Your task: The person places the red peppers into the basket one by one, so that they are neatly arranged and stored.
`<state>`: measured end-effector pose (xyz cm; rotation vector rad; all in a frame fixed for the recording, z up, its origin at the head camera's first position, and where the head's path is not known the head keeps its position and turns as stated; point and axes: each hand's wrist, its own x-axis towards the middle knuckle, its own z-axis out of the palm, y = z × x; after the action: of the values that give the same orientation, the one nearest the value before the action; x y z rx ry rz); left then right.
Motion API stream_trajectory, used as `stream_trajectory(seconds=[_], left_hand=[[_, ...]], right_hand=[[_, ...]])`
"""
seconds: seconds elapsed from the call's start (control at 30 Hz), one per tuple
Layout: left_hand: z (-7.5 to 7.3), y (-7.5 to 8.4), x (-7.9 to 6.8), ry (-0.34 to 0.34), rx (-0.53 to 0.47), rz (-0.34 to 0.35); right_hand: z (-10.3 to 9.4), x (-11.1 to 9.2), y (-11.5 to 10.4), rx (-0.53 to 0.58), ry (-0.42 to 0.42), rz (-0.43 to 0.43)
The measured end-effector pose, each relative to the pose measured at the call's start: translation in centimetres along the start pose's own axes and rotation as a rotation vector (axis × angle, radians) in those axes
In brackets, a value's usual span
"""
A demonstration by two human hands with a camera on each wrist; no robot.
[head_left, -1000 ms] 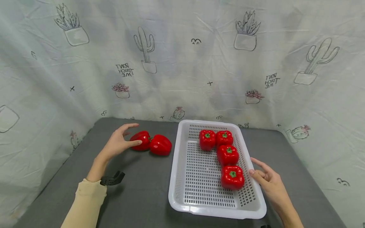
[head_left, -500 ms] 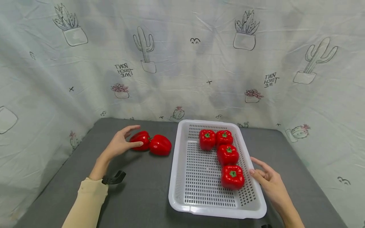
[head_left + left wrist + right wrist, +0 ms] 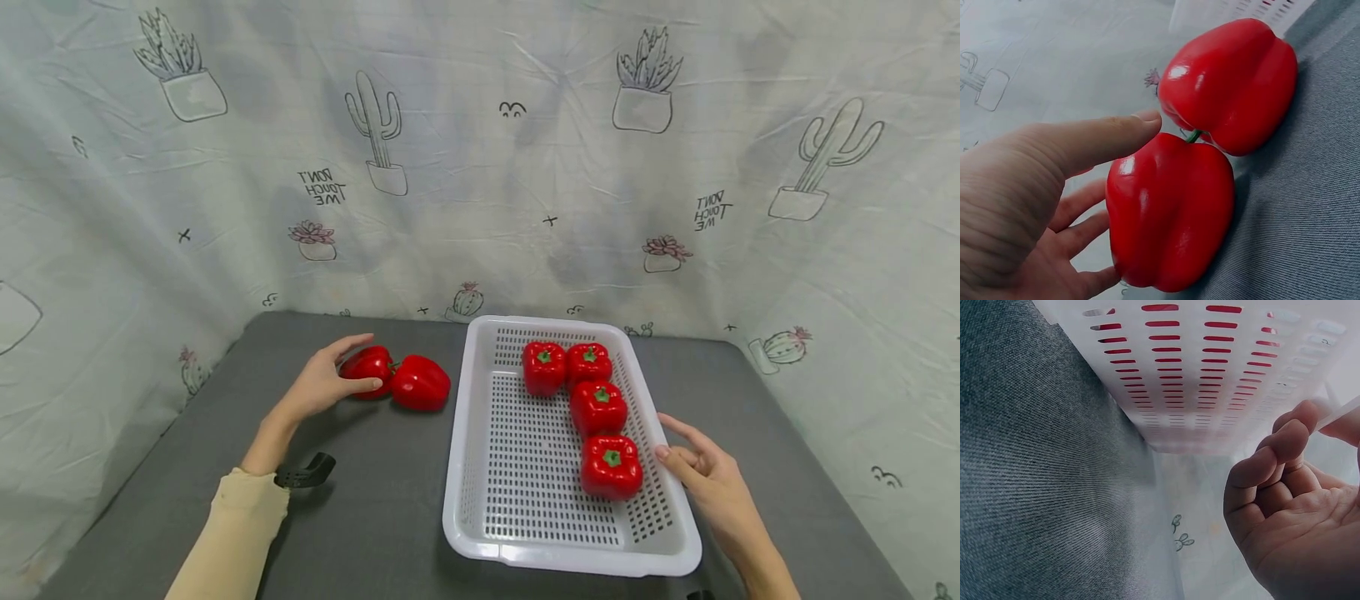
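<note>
Two red bell peppers lie on their sides left of a white plastic basket (image 3: pixel 457 467). My left hand (image 3: pixel 318 385) is at the left bell pepper (image 3: pixel 367 367), its thumb on the near side and its fingers on the far side. In the left wrist view the thumb overlaps the edge of this bell pepper (image 3: pixel 1169 219); whether it touches, I cannot tell. The right bell pepper (image 3: pixel 421 383) sits against the first one's green stem. At the basket's right side, my right hand (image 3: pixel 708 479) pinches the rim between thumb and curled fingers.
Several red bell peppers stand stem up inside the basket, among them the nearest bell pepper (image 3: pixel 611 468), along its right and far sides. A grey cloth (image 3: pixel 375 500) covers the table. Behind it hangs a curtain (image 3: pixel 480 150) printed with cacti.
My left hand has shifted slightly right and toward me, coming further round the left bell pepper. The peppers, the basket and my right hand have stayed in place.
</note>
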<state>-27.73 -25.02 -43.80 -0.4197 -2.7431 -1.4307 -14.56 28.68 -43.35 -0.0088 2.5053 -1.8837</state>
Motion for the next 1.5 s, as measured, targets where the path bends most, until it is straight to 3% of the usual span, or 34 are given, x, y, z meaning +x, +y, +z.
stream_trajectory(seconds=[0.17,0.37,0.63,0.93,1.5], left_hand=[[0.2,0.0,0.1,0.003,0.004,-0.002],[0.5,2.1,-0.6,0.002,-0.028,-0.009],[1.0,-0.8,0.2,0.009,-0.044,0.012],[1.3,-0.9,0.3,0.013,0.043,-0.028],[-0.2,-0.7,0.0,0.096,0.052,-0.088]], right_hand=[[0.0,-0.1,-0.1,0.003,0.003,0.005],[0.1,-0.1,0.1,-0.001,0.008,-0.007],[0.1,-0.1,0.1,-0.002,0.001,-0.014],[0.0,-0.1,0.1,0.015,-0.002,-0.023],[0.2,-0.1,0.3,0.020,0.001,-0.041]])
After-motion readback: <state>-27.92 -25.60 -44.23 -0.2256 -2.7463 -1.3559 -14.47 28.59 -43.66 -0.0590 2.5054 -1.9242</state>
